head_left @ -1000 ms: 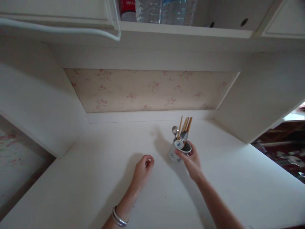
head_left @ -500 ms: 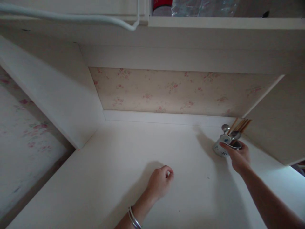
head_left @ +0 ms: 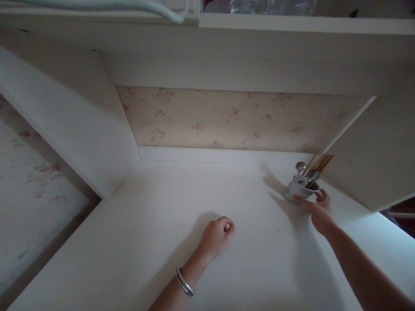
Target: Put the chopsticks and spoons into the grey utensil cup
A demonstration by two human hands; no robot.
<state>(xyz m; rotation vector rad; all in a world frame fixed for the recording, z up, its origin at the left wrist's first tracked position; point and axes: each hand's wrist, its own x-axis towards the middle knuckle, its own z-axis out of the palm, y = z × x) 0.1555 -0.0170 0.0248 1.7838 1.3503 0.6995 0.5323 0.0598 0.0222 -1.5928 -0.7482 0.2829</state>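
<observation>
A white perforated utensil holder [head_left: 292, 190] stands upright on the white countertop, near the back right corner. Metal spoons [head_left: 300, 166] and several wooden chopsticks [head_left: 324, 163] stick up out of it. At its near side is my right hand [head_left: 319, 214], thumb and fingers spread apart around the front, the thumb overlapping the holder's wall. Whether the fingers still touch it I cannot tell. My left hand [head_left: 216, 236] hovers low over the middle of the counter, fingers curled to the thumb in a loop, with nothing visible in it. Two silver bangles [head_left: 184, 283] circle the left wrist.
White side panels [head_left: 363, 164] and a low overhead shelf [head_left: 227, 41] enclose the counter. Floral wallpaper [head_left: 210, 116] covers the back wall. Clear plastic packaging [head_left: 272, 6] lies on the shelf above, and a pale cable or tube [head_left: 129, 5] runs along the top left.
My right hand has loosened around the utensil holder and drawn slightly back toward me. The holder stays in place. My left hand is nearly still; the view has tilted slightly.
</observation>
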